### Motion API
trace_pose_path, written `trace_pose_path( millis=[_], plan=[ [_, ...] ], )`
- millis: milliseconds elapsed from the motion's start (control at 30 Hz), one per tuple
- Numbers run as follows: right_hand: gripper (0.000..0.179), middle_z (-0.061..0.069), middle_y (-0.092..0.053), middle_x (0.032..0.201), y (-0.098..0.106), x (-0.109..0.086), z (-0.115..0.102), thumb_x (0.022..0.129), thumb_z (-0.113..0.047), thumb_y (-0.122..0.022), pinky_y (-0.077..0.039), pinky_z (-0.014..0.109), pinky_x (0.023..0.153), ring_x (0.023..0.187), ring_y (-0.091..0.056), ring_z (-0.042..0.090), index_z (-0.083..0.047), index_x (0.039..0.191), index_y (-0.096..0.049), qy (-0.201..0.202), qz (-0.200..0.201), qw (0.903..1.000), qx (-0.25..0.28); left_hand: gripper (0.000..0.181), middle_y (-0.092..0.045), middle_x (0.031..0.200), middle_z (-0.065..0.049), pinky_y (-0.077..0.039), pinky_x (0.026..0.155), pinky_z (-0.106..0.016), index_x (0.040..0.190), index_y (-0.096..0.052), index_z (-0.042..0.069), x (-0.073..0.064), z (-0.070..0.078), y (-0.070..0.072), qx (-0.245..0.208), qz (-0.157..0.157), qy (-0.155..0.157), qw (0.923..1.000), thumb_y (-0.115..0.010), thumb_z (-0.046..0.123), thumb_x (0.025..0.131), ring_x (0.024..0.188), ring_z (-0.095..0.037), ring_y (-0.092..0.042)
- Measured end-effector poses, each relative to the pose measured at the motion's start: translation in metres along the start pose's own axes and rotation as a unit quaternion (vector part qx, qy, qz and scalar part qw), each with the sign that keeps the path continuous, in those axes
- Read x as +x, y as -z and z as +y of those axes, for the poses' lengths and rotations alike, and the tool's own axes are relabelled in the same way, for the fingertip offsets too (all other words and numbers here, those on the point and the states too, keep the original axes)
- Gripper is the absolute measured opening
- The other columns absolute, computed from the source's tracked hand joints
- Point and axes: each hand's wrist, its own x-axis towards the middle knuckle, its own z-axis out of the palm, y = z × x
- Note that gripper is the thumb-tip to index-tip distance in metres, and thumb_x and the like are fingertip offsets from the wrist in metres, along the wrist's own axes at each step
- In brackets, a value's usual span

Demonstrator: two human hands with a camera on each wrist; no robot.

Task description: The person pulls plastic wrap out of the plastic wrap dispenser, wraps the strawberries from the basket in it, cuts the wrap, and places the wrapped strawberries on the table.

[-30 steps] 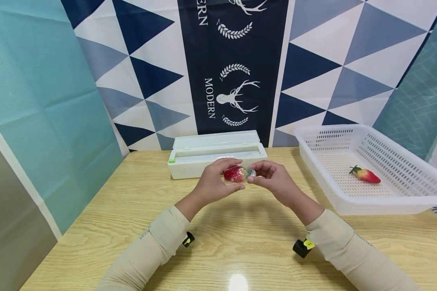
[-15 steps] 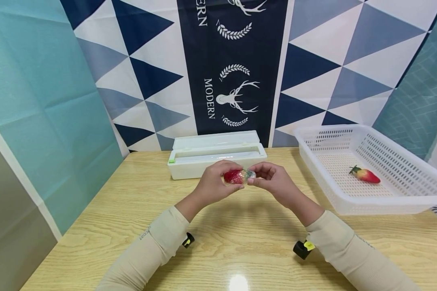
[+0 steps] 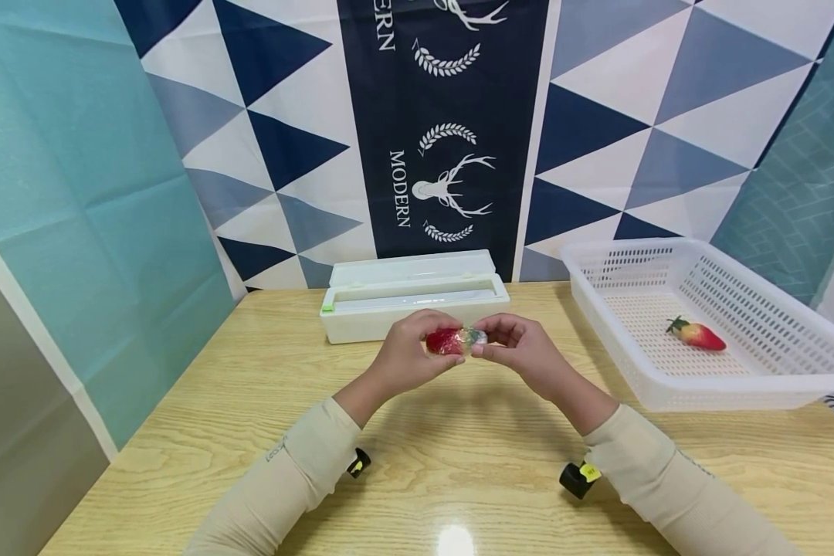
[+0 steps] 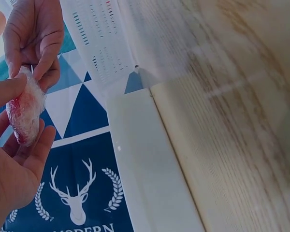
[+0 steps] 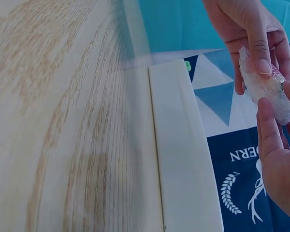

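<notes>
A strawberry [image 3: 446, 340] wrapped in clear plastic film is held above the table between both hands. My left hand [image 3: 415, 349] grips its red end, with the thumb below and the fingers over the top in the head view. At the leafy end, my right hand [image 3: 521, 347] pinches the film between thumb and fingertips. The left wrist view shows the wrapped strawberry [image 4: 26, 113] under crinkled film, its tip between the left fingers. In the right wrist view the film [image 5: 266, 92] looks bunched and whitish around the fruit.
Behind the hands stands a long white cling film box [image 3: 417, 309], its lid raised and a green piece at its left end. A white perforated basket [image 3: 667, 386] is at the right, with another strawberry [image 3: 698, 335] lying inside. Patterned cloth [image 3: 452, 93] hangs behind the table.
Both hands and the wrapped strawberry have sunk very slightly in the head view. The grips look the same, and the box and basket stay in place.
</notes>
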Motion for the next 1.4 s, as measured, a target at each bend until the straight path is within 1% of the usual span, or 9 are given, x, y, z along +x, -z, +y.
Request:
trace_pose_path(
  millis=[233, 567, 933, 1400],
  plan=[
    [0.037, 0.010, -0.065, 0.104, -0.0005, 0.0004, 0.0005, 0.087, -0.009, -0.074, -0.054, 0.027, 0.083, 0.095, -0.062, 0.019, 0.008, 0.117, -0.059, 0.006, -0.003, 1.0000, -0.001, 0.040, -0.067, 0.110, -0.005, -0.052, 0.071, -0.020, 0.109, -0.071, 0.005, -0.0014, -0.0009, 0.0001, -0.003, 0.006, -0.007, 1.0000, -0.087, 0.010, 0.073, 0.092, -0.013, -0.059],
    [0.038, 0.012, -0.065, 0.106, -0.0018, 0.0000, -0.0008, 0.086, -0.009, -0.074, -0.054, 0.026, 0.083, 0.095, -0.062, 0.019, 0.007, 0.117, -0.060, 0.001, 0.000, 0.9999, -0.011, 0.040, -0.067, 0.110, -0.005, -0.054, 0.074, -0.022, 0.109, -0.071, 0.005, -0.0032, -0.0013, 0.0009, -0.014, 0.008, -0.002, 0.9999, -0.087, 0.009, 0.073, 0.094, -0.013, -0.060],
    [0.039, 0.013, -0.065, 0.107, -0.0024, 0.0001, -0.0011, 0.087, -0.011, -0.074, -0.054, 0.026, 0.083, 0.096, -0.062, 0.019, 0.007, 0.118, -0.060, 0.000, -0.003, 0.9999, -0.010, 0.040, -0.067, 0.110, -0.004, -0.053, 0.073, -0.021, 0.109, -0.071, 0.005, -0.0046, -0.0004, 0.0023, -0.009, 0.010, 0.002, 0.9999, -0.086, 0.010, 0.073, 0.093, -0.012, -0.060],
    [0.038, 0.014, -0.064, 0.107, -0.0028, -0.0015, 0.0004, 0.087, -0.010, -0.074, -0.054, 0.027, 0.083, 0.097, -0.061, 0.023, 0.007, 0.117, -0.060, 0.002, -0.007, 0.9999, -0.008, 0.040, -0.067, 0.110, -0.004, -0.053, 0.072, -0.021, 0.109, -0.071, 0.005, -0.0057, -0.0012, 0.0014, -0.005, 0.009, 0.001, 0.9999, -0.087, 0.011, 0.072, 0.093, -0.013, -0.060]
  ],
)
